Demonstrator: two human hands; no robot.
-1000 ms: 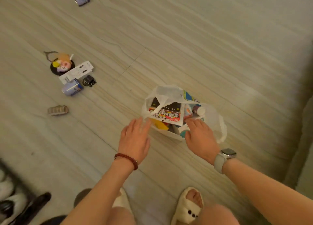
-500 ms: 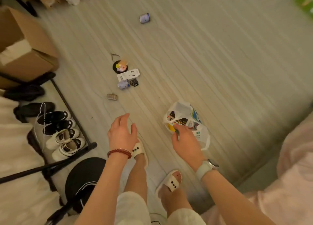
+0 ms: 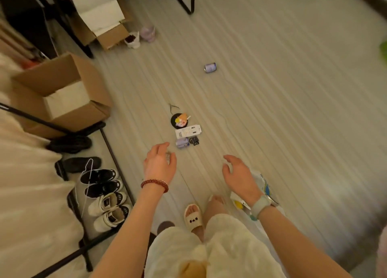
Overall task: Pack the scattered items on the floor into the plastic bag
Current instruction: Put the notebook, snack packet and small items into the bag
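From the head camera, both hands hover empty over the floor (image 3: 272,89), the left hand (image 3: 160,166) and right hand (image 3: 239,176) each with fingers loosely spread. The plastic bag (image 3: 262,185) sits partly hidden under the right wrist. Ahead lie a white packet (image 3: 188,131), a small purple can (image 3: 182,142), a black clip (image 3: 194,140), a round charm (image 3: 179,120), and well apart, a second can (image 3: 210,67).

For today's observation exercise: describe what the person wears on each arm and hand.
Both forearms are bare, with no sleeves. The left hand has a bracelet of dark red round beads at the wrist. The right hand has a watch with a pale grey-green strap at the wrist. No rings or gloves show.
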